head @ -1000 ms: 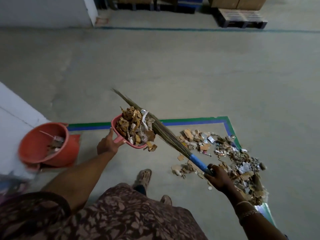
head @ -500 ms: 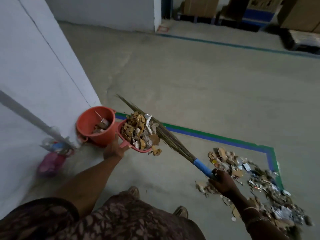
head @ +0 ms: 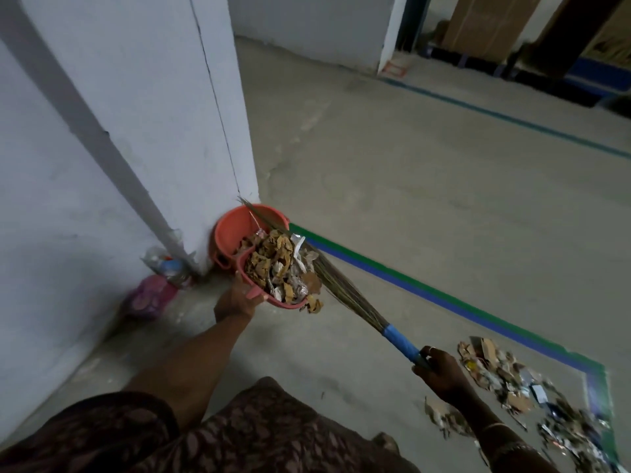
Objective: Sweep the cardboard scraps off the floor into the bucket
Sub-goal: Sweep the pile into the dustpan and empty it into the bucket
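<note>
An orange bucket (head: 232,230) stands on the floor against the white pillar. My left hand (head: 235,300) grips the handle of a pink dustpan (head: 286,304) heaped with cardboard scraps (head: 276,264), and the pan's far end overlaps the bucket's rim. My right hand (head: 438,370) grips the blue handle of a stick broom (head: 345,291), whose bristles lie across the heap in the pan and reach over the bucket. A pile of loose cardboard scraps (head: 512,387) lies on the floor at the lower right.
A white pillar (head: 136,114) and wall fill the left. A pink object and a plastic bottle (head: 160,285) lie at the pillar's foot. Green and blue tape lines (head: 426,291) cross the concrete floor. Cardboard boxes and pallets (head: 495,25) stand far back.
My left hand has carried the loaded dustpan leftward up to the bucket's rim. The broom has stayed on the heap. The view has swung left, so the floor pile now sits lower right.
</note>
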Available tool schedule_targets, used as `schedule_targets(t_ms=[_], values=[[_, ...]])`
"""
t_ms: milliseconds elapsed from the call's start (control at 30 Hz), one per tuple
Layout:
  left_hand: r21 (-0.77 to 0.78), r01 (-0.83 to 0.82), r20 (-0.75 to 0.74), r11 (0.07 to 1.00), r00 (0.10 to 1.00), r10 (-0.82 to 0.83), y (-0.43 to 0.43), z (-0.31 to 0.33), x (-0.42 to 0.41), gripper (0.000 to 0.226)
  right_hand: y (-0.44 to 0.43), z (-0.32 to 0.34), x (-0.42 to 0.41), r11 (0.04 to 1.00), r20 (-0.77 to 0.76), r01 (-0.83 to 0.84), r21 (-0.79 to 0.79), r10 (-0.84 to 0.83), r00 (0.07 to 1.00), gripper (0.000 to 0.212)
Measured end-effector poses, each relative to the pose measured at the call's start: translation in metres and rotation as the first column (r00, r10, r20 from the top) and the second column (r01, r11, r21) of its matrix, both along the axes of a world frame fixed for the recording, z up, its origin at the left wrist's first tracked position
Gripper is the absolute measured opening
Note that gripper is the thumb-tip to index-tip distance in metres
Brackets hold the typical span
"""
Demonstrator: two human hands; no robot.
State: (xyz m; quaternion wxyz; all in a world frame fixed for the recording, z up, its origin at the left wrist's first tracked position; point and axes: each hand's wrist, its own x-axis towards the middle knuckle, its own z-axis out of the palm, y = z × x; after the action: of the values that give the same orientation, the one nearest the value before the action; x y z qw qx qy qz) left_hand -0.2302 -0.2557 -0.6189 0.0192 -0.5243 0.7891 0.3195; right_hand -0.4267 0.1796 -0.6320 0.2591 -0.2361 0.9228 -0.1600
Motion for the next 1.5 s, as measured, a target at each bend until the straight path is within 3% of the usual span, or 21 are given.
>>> schedule_targets(t_ms=[200,400,500,633,767,967,1100,1200,1267,1367,1500], values=[[0.018,-0.080,0.050,0.997,0.996,0.079,-0.088,-0.038,0.034,0.094,-0.077,-0.007,0.010,0.999,0.040,-0.029,-0.017,0.029,0.999,0.016],[-0.003,-0.105,0.001,0.994,0.994,0.105,-0.138,-0.035,0.042,0.095,-0.139,-0.004,0.002,0.998,0.080,-0.041,-0.055,0.045,0.996,0.015],[0.085,-0.164,-0.030,0.983,0.986,0.167,-0.171,-0.061,0.043,0.095,-0.164,-0.011,-0.004,0.997,0.099,-0.028,-0.071,0.035,0.994,0.016],[0.036,-0.187,-0.026,0.982,0.982,0.188,-0.228,-0.108,0.033,0.093,-0.201,-0.024,-0.013,0.996,0.135,-0.018,-0.086,0.029,0.990,0.015],[-0.008,-0.147,0.036,0.989,0.988,0.147,-0.263,-0.100,0.011,0.104,-0.241,-0.042,-0.032,0.993,0.209,0.023,-0.115,0.001,0.978,0.015],[0.099,-0.085,0.134,0.992,0.988,0.071,-0.296,-0.040,-0.036,0.059,-0.298,-0.066,-0.061,0.988,0.290,0.095,-0.125,-0.055,0.956,0.016],[0.109,-0.003,0.092,0.994,0.996,-0.007,-0.331,-0.047,-0.063,0.080,-0.333,-0.068,-0.081,0.992,0.280,0.065,-0.105,-0.033,0.959,0.014],[0.162,0.007,0.144,0.987,0.989,-0.030,-0.365,-0.093,-0.067,0.099,-0.352,-0.062,-0.090,0.996,0.258,0.071,-0.045,-0.057,0.964,0.013],[0.147,0.018,0.174,0.989,0.984,-0.044,-0.371,-0.079,-0.085,0.109,-0.362,-0.062,-0.094,0.997,0.242,0.083,-0.004,-0.079,0.967,0.013],[0.166,0.085,0.190,0.982,0.975,-0.116,-0.379,-0.062,-0.113,0.102,-0.375,-0.064,-0.097,0.990,0.259,0.131,0.049,-0.139,0.956,0.014],[0.163,0.119,0.244,0.979,0.957,-0.157,-0.414,-0.088,-0.135,0.095,-0.400,-0.071,-0.095,0.974,0.230,0.179,0.142,-0.208,0.951,0.016]])
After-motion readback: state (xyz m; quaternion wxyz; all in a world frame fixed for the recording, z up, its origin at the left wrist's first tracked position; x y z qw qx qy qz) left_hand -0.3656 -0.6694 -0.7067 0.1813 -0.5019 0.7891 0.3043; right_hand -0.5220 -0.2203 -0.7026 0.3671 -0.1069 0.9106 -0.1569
